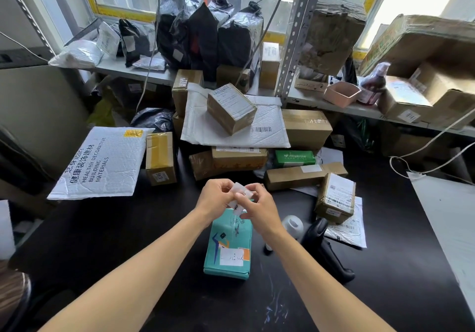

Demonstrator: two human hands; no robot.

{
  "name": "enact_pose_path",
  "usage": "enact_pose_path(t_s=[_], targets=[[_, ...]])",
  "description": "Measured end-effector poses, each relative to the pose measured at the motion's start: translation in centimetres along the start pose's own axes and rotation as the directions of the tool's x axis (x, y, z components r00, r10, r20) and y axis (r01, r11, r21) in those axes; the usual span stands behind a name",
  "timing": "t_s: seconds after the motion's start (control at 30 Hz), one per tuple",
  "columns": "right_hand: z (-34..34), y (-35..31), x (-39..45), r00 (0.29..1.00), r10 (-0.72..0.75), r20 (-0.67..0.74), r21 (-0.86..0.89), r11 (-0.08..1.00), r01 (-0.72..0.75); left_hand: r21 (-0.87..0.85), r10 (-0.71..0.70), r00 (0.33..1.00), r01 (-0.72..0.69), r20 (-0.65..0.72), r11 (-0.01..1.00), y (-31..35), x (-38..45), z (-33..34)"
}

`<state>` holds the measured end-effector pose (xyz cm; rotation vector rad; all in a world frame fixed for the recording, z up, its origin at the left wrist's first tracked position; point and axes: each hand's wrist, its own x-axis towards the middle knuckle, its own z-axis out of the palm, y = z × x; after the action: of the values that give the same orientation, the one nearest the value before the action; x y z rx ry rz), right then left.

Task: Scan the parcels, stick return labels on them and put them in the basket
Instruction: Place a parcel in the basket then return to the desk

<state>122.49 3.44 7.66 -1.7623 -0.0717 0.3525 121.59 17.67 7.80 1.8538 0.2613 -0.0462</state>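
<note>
A teal parcel (228,247) with a white sticker lies on the black table (128,241) in front of me. Just above its far end, my left hand (217,198) and my right hand (258,209) meet and both pinch a small white label (240,194), which curls between the fingers. A black handheld scanner (325,249) lies on the table to the right of the parcel, untouched.
Many cardboard boxes (231,108), a white padded mailer (100,163) and black bags (203,33) crowd the table's far side and the shelf. A white bottle (291,226) lies beside the scanner. A boxed parcel (335,198) stands at the right, and cables (424,149) hang nearby.
</note>
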Motion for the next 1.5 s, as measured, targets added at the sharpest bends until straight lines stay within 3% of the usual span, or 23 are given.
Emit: enact_pose_path(t_s=[0.1, 0.17, 0.23, 0.27, 0.33, 0.4, 0.47, 0.53, 0.73, 0.8, 0.87, 0.9, 1.03, 1.13, 1.23, 1.3, 1.37, 1.5], targets=[[-0.5, 0.2, 0.1, 0.998, -0.031, -0.049, -0.049, 0.998, 0.028, -0.093, -0.019, 0.999, 0.021, 0.028, 0.995, 0.1, -0.1, -0.5], [-0.8, 0.4, -0.1, 0.994, -0.089, -0.064, -0.128, 0.988, 0.08, -0.051, -0.049, 0.999, 0.049, 0.001, 0.998, -0.1, 0.0, -0.7], [-0.7, 0.6, -0.4, 0.982, -0.178, -0.059, -0.2, 0.966, 0.163, -0.013, -0.159, 0.987, 0.159, -0.038, 0.987, 0.1, 0.0, -0.4], [-0.5, 0.6, -0.5, 0.972, -0.23, -0.051, -0.24, 0.948, 0.211, -0.09, -0.261, 0.965, 0.259, -0.014, 0.962, 0.3, 0.0, -0.2], [-0.1, 0.9, -0.6, 0.936, -0.351, -0.03, -0.332, 0.887, 0.321, -0.424, -0.429, 0.888, 0.457, 0.165, 0.782, 1.0, -0.1, 0.0], [0.3, 1.3, -0.6, 0.9, -0.435, -0.035, -0.401, 0.831, 0.386, -0.587, -0.413, 0.858, 0.512, 0.306, 0.628, 1.1, -0.1, -0.3], [0.2, 1.7, -0.5, 0.878, -0.476, -0.052, -0.44, 0.8, 0.408, -0.606, -0.332, 0.878, 0.477, 0.343, 0.636, 0.9, -0.1, -0.6], [-0.1, 2.1, -0.4, 0.882, -0.469, -0.053, -0.478, 0.787, 0.39, -0.609, -0.31, 0.909, 0.416, 0.277, 0.675, 0.6, 0.0, -0.6], [-0.4, 2.1, -0.4, 0.944, -0.28, -0.175, -0.426, 0.886, 0.184, -0.521, -0.289, 0.949, 0.31, 0.123, 0.795, 0.3, -0.3, -0.5], [-0.6, 1.4, -0.1, 0.969, -0.157, -0.192, -0.227, 0.967, 0.112, -0.48, -0.25, 0.956, 0.293, 0.153, 0.827, 0.2, -0.5, -0.5], [-1.0, 0.4, 0.3, 0.997, -0.005, -0.082, 0.089, 0.996, 0.013, -0.47, -0.211, 0.953, 0.292, 0.217, 0.833, 0.2, -0.7, -0.5], [-1.3, 0.2, 0.5, 1.0, 0.013, -0.018, 0.165, 0.986, -0.01, -0.465, -0.19, 0.95, 0.288, 0.247, 0.837, 0.3, -0.7, -0.5], [-2.4, -0.4, 0.9, 0.995, -0.032, 0.09, 0.071, 0.997, 0.026, -0.445, -0.13, 0.952, 0.246, 0.276, 0.861, 0.2, -0.7, -0.7], [-2.8, -0.6, 0.8, 0.992, -0.041, 0.122, 0.011, 0.999, 0.04, -0.405, -0.129, 0.977, 0.189, 0.17, 0.894, 0.3, -0.7, -0.6], [-2.7, -0.7, 0.8, 0.988, -0.043, 0.149, -0.014, 0.999, 0.045, -0.153, -0.05, 0.999, 0.048, -0.012, 0.987, 0.5, -0.4, -0.3], [-2.6, -0.7, 0.9, 0.99, -0.057, 0.13, -0.069, 0.995, 0.066, 0.051, 0.06, 0.996, -0.057, -0.06, 0.997, 0.2, 0.1, -0.2], [-2.5, -0.7, 1.2, 0.989, -0.095, 0.114, -0.147, 0.983, 0.111, 0.149, 0.136, 0.989, -0.126, -0.059, 0.981, 0.1, 0.4, -0.2], [-2.4, -0.7, 1.6, 0.973, -0.217, 0.073, -0.353, 0.907, 0.229, 0.115, 0.178, 0.984, -0.176, -0.01, 0.978, 0.7, 0.2, -0.1]])
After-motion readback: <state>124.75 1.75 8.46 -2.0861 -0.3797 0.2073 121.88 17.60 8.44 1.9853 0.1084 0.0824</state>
